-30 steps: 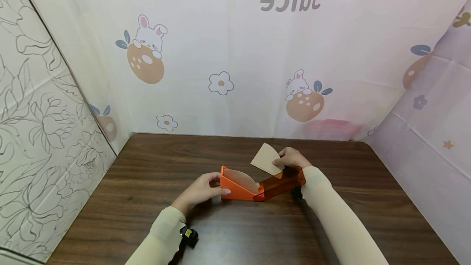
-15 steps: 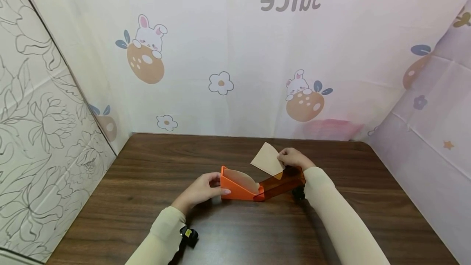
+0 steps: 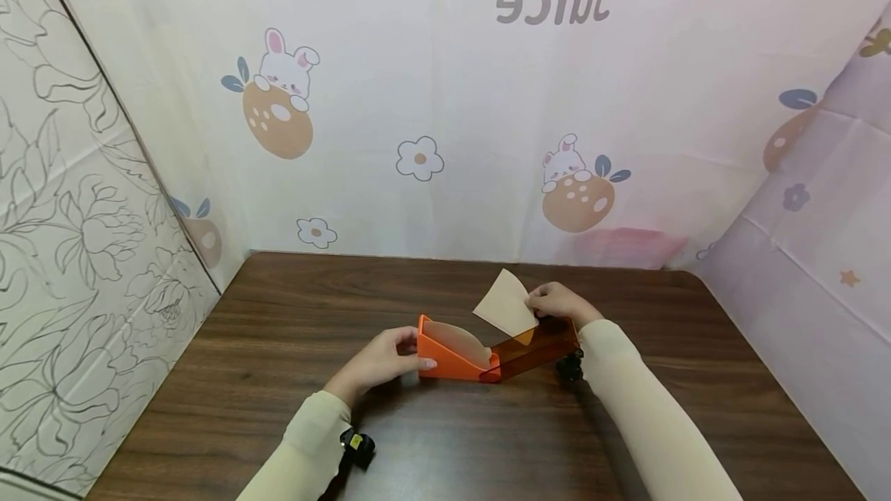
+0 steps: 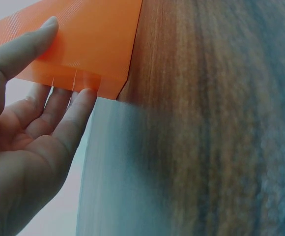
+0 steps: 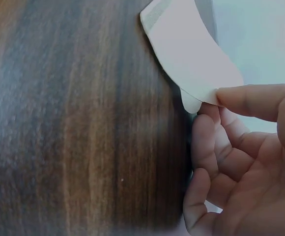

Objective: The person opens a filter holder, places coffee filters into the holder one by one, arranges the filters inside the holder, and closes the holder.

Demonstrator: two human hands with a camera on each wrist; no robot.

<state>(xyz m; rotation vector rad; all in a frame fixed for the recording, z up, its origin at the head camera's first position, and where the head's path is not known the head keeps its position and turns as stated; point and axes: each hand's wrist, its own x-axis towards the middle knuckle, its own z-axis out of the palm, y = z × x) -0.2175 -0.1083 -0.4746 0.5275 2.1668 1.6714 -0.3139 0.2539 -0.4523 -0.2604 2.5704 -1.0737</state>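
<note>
My left hand [image 3: 379, 362] grips the left end of an orange filter holder [image 3: 445, 360], thumb on the near side and fingers behind. In the left wrist view the thumb [image 4: 32, 44] lies along the orange wall. Tan coffee filters [image 3: 455, 339] stand inside the holder. Its see-through brown lid [image 3: 536, 352] is swung out to the right, away from the filters. Behind the lid, my right hand [image 3: 559, 302] pinches another coffee filter [image 3: 503, 301] by its right edge. The right wrist view shows this filter [image 5: 194, 54] between thumb and fingertips, its curved edge slightly parted.
Everything sits on a dark wood-grain table [image 3: 313, 292]. A printed curtain [image 3: 362, 99] hangs along the table's back edge, and a flower-patterned panel [image 3: 76, 238] stands at the left. A small black camera [image 3: 358, 447] is strapped to the left wrist.
My right fingers have slid rightward from over the filter to its right edge. The filter itself has barely shifted. My left hand and the orange holder look the same.
</note>
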